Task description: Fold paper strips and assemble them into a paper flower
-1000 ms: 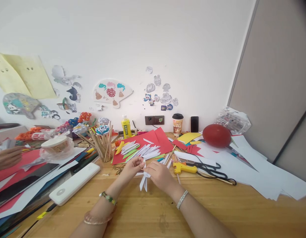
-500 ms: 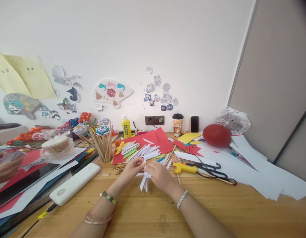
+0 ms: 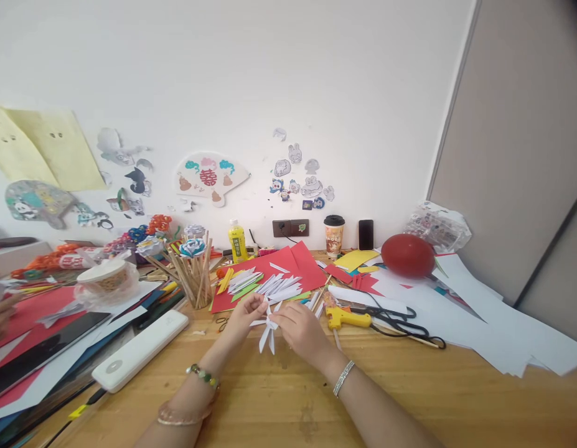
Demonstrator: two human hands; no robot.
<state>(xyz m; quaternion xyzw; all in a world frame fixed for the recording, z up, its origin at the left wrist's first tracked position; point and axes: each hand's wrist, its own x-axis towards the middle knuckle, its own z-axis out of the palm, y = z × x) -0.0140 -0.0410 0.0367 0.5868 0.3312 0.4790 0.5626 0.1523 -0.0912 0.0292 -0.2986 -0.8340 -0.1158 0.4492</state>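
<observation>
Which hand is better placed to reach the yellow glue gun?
Probably the right hand: the yellow glue gun lies just to its right, while the left hand is farther off, across the folded white paper.

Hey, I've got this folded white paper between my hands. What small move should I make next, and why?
I'd probably pinch the middle of the folded paper with your right hand while your left hand steadies it: both hands are already at it, and its points splay several ways.
</observation>
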